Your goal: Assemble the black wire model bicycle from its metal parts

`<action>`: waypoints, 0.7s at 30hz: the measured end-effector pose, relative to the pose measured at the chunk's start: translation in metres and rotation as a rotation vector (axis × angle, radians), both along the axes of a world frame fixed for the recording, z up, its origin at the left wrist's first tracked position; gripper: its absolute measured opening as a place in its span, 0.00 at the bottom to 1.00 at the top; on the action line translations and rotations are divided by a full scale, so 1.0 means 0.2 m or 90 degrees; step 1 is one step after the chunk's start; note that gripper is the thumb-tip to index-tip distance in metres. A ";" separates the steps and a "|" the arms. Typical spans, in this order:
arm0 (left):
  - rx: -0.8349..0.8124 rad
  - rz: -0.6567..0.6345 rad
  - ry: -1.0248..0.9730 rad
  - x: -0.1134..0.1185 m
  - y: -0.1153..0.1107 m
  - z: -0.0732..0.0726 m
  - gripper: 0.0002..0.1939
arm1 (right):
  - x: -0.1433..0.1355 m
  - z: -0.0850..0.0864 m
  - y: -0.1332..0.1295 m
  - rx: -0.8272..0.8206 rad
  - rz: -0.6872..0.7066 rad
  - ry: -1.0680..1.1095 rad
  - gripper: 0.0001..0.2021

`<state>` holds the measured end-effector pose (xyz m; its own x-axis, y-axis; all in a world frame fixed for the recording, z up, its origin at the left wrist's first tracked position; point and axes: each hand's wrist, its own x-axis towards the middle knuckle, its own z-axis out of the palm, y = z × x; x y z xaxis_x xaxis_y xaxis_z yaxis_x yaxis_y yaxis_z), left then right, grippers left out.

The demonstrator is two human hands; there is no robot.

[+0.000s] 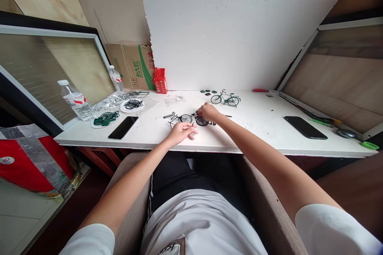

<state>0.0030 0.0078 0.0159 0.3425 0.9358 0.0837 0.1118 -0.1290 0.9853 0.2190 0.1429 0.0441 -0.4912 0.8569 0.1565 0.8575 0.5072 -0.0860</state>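
Observation:
Black model bicycle parts lie on the white table point(257, 131) around both hands. My left hand point(182, 132) is near the front edge, fingers curled, with a small dark piece at the fingertips. Just behind it are a black frame part point(172, 119) and a spoked wheel point(186, 118). My right hand point(208, 112) reaches down with its fingers pinched over small black parts, beside another black wheel point(202, 121); what it grips is too small to name. Behind the right hand stands an assembled green model bicycle point(226, 99).
Phones lie at left point(123, 127) and right point(305, 127). Two water bottles point(77, 101), a plate of green parts point(106, 119), a plate of black parts point(132, 105) and a red box point(160, 81) are at left. A white board point(239, 40) stands behind.

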 end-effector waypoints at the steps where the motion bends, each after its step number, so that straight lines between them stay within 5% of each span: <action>1: 0.002 -0.001 0.000 0.00 0.00 0.00 0.18 | -0.01 0.01 0.00 0.009 0.010 -0.011 0.09; 11: 0.009 0.000 0.005 0.00 0.00 0.00 0.16 | -0.01 0.01 0.01 0.011 0.033 0.062 0.05; 16: 0.005 -0.004 0.002 0.00 0.00 -0.01 0.18 | 0.02 0.01 -0.03 -0.043 0.053 0.316 0.04; 21: 0.021 -0.015 -0.005 -0.01 0.01 -0.02 0.21 | -0.03 -0.07 -0.26 -0.142 0.148 0.531 0.12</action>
